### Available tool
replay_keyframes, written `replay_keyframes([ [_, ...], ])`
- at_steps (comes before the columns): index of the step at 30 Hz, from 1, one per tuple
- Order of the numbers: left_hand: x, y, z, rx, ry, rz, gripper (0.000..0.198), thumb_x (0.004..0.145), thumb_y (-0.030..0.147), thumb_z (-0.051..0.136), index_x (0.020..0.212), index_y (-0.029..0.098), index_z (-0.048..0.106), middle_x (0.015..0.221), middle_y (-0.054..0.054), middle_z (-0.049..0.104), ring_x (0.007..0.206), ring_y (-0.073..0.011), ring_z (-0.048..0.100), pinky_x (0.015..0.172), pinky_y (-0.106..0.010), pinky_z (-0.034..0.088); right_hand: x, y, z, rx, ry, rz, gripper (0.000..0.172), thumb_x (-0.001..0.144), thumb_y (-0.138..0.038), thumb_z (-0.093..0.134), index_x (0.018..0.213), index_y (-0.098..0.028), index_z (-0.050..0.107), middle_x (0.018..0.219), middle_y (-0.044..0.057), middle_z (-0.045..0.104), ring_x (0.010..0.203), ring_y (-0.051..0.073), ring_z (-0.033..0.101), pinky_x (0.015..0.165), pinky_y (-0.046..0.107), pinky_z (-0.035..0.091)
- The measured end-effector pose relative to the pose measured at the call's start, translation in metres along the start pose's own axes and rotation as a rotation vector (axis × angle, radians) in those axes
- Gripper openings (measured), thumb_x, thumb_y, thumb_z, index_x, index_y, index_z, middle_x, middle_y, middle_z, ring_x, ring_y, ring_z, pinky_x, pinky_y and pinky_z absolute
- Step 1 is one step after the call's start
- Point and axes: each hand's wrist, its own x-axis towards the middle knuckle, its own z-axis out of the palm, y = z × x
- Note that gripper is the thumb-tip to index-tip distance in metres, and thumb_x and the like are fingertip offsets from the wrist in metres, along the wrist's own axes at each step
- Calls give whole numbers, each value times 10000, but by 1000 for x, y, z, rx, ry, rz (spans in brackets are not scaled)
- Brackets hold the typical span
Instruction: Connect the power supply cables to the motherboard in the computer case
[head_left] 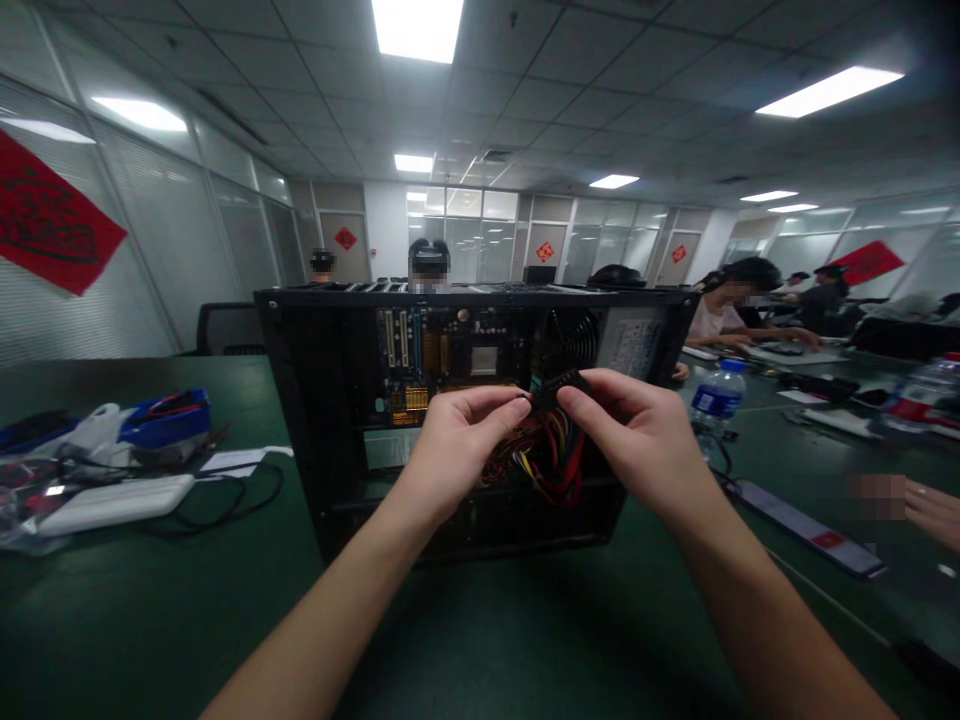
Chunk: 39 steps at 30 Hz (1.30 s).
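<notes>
An open black computer case (pixel 300 420) stands on the green table in front of me, its inside facing me. Before its opening, my right hand (pixel 637 425) pinches a black power connector (pixel 559 390) between thumb and fingers. My left hand (pixel 469 430) is closed at the connector's left end, thumb against fingertips; what lies in that pinch is too small to make out. A bundle of red, yellow and black cables (pixel 559 470) hangs below the connector. Behind the hands are the motherboard (pixel 442 345), a fan (pixel 570 338) and the power supply (pixel 634 342) at upper right.
On the left lie a blue box (pixel 165 425), a white power strip (pixel 116 503) and black cords. A water bottle (pixel 718 395) and a long power strip (pixel 810 527) are on the right. Another person's hand (pixel 934 510) rests at the right edge; several people sit farther back.
</notes>
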Motion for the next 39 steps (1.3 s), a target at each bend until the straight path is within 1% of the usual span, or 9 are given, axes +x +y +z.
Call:
replay_keyframes([
  [6, 4, -6, -5, -193, -59, -105, 252, 751, 290, 804, 960, 150, 793, 967, -90, 756, 905, -164, 658, 887, -295, 509, 5, 6, 3, 22, 1, 53, 274, 843, -444, 719, 839, -171, 735, 751, 31, 719, 652, 165, 649, 561, 241, 513],
  [9, 5, -8, -7, -209, -63, -132, 263, 761, 286, 796, 984, 147, 789, 995, -99, 753, 938, -169, 660, 913, -303, 499, 5, 10, 7, 33, -7, 49, 278, 832, -454, 731, 853, -177, 750, 770, 37, 726, 672, 176, 652, 579, 260, 522],
  [14, 4, -8, -6, -135, -27, -75, 303, 779, 288, 777, 1045, 142, 780, 1024, -104, 756, 966, -192, 672, 941, -326, 499, 4, 15, 14, 96, -15, 55, 282, 832, -449, 741, 906, -178, 764, 835, 43, 746, 733, 192, 677, 633, 283, 550],
  [20, 0, -4, -2, 13, 91, 33, 334, 809, 259, 750, 1122, 142, 744, 1057, -102, 762, 984, -201, 691, 886, -296, 538, 4, 23, 26, 185, 60, 42, 274, 837, -436, 749, 961, -192, 764, 859, 35, 750, 759, 183, 687, 669, 278, 565],
  [26, -2, -3, 1, -1, 97, 90, 349, 818, 284, 755, 1131, 133, 719, 1090, -107, 755, 1010, -209, 695, 872, -276, 549, 3, 21, 29, 230, 80, 50, 339, 824, -481, 756, 991, -186, 769, 899, 53, 763, 797, 207, 706, 719, 316, 593],
  [29, -2, -4, 1, -49, 83, 68, 346, 815, 295, 761, 1122, 140, 724, 1052, -94, 761, 986, -200, 697, 863, -268, 545, 2, 19, 26, 249, 64, 66, 341, 820, -469, 761, 1015, -190, 775, 933, 57, 771, 824, 216, 716, 738, 323, 598],
  [33, -1, -7, 1, -145, 53, 12, 367, 795, 312, 780, 1119, 147, 727, 983, -86, 765, 927, -182, 697, 843, -269, 539, 3, 15, 20, 273, -1, 81, 312, 783, -399, 801, 1028, -208, 777, 951, 44, 775, 834, 209, 720, 740, 312, 600],
  [36, 0, -15, 1, -210, 51, -24, 377, 786, 315, 792, 1119, 150, 725, 992, -88, 761, 934, -170, 694, 886, -278, 526, 5, 14, 18, 272, -45, 90, 302, 764, -377, 811, 1007, -203, 774, 929, 42, 774, 805, 205, 716, 724, 315, 600],
  [39, 1, -25, 3, -239, 71, -50, 361, 805, 367, 776, 1079, 135, 735, 1024, -100, 754, 941, -171, 692, 920, -303, 522, 5, 16, 20, 262, -14, 94, 310, 756, -401, 811, 974, -186, 766, 894, 50, 769, 753, 199, 701, 675, 310, 590],
])
